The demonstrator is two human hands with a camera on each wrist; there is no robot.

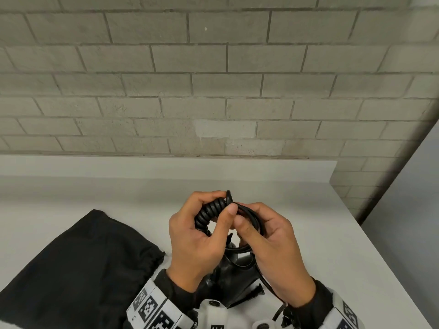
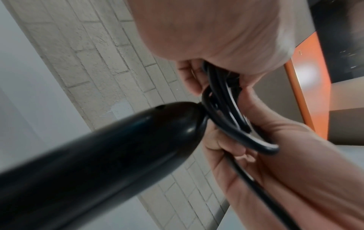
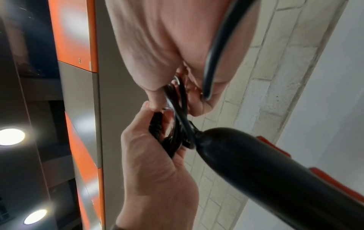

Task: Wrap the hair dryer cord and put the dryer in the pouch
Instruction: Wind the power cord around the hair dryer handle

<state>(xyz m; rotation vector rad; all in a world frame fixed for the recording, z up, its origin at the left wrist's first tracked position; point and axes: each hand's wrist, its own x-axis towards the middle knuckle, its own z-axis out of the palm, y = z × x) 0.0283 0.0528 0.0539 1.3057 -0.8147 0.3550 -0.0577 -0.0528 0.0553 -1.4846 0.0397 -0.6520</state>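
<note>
The black hair dryer stands between my wrists near the table's front edge, its handle pointing up toward my hands. My left hand grips a tight bundle of wound black cord above the handle. My right hand pinches smooth loops of the same cord against that bundle, thumb to thumb. A free strand of cord runs down under my right wrist. In the right wrist view the cord loops sit just past the handle's end. The black drawstring pouch lies flat at the left.
The white table ends at a right edge near my right arm and meets a grey brick wall behind. In the wrist views orange and grey cabinet panels and ceiling lights show overhead.
</note>
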